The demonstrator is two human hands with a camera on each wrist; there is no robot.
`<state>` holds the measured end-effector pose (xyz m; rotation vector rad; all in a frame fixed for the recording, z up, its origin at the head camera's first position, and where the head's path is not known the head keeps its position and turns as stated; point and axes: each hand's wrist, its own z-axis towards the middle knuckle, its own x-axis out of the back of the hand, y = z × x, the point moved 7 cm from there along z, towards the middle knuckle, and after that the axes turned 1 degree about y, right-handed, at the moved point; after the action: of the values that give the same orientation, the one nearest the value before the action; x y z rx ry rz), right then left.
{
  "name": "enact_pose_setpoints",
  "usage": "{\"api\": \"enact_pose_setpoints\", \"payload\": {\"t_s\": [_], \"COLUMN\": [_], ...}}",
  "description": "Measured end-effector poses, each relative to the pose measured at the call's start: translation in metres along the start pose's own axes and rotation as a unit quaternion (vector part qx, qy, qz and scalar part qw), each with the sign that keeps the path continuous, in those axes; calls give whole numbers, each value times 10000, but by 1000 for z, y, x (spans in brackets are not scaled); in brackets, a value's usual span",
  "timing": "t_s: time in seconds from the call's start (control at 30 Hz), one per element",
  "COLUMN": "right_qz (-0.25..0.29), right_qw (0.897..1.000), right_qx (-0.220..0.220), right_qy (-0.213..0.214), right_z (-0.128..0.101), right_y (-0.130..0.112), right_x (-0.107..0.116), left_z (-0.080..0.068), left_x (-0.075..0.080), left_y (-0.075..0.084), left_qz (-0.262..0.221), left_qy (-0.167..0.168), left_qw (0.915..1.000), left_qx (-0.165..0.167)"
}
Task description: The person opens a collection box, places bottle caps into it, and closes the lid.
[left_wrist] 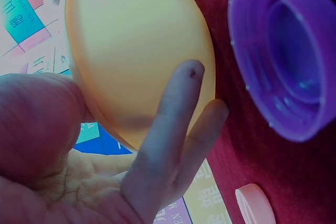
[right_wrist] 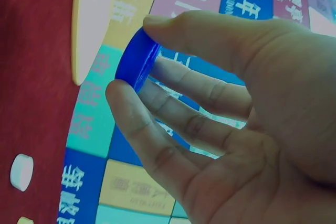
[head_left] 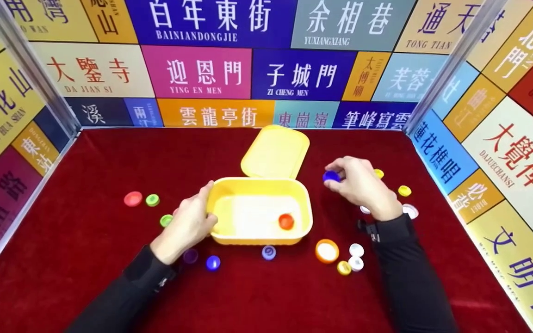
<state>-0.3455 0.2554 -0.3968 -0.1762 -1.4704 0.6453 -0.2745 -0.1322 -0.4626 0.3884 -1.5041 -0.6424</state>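
A yellow plastic box (head_left: 259, 238) stands uncovered on the dark red cloth, with one red cap (head_left: 286, 221) lying inside at its right. My left hand (head_left: 190, 221) grips the box's left wall, thumb at the rim and fingers along the outside, as the left wrist view also shows. To the right of the box, my right hand (head_left: 363, 185) is raised and pinches a blue bottle cap (right_wrist: 137, 59) between thumb and fingertip. Beside the left hand lies a purple cap (left_wrist: 283, 59). The yellow lid (head_left: 275, 152) lies behind the box.
Loose caps lie around: a pink one (head_left: 133, 199) and green ones (head_left: 152, 200) at left, a blue one (head_left: 213, 263) and a lilac one (head_left: 269, 252) in front, an orange one (head_left: 319, 260) and white ones (head_left: 356, 264) at front right. Printed panels (head_left: 211, 69) wall the table's back and sides.
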Motion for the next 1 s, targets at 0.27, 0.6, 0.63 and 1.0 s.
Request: {"api": "enact_pose_setpoints", "payload": {"t_s": [0.27, 0.6, 0.63, 1.0], "right_qz": [261, 287, 260, -288], "right_qw": [9984, 9920, 9905, 9752], "right_qx": [507, 1231, 1352, 2164], "right_qy": [42, 6, 2, -368], "right_z": [-3, -10, -10, -21], "right_y": [-27, -63, -67, -92], "right_x": [-8, -29, -32, -65], "left_z": [0, 0, 0, -1], "left_x": [0, -1, 0, -1], "left_y": [0, 0, 0, 1], "left_qz": [-32, -144, -132, -144], "left_qy": [7, 4, 19, 5], "left_qw": [10000, 9998, 9999, 9999], "left_qx": [-60, -99, -97, -83]}}
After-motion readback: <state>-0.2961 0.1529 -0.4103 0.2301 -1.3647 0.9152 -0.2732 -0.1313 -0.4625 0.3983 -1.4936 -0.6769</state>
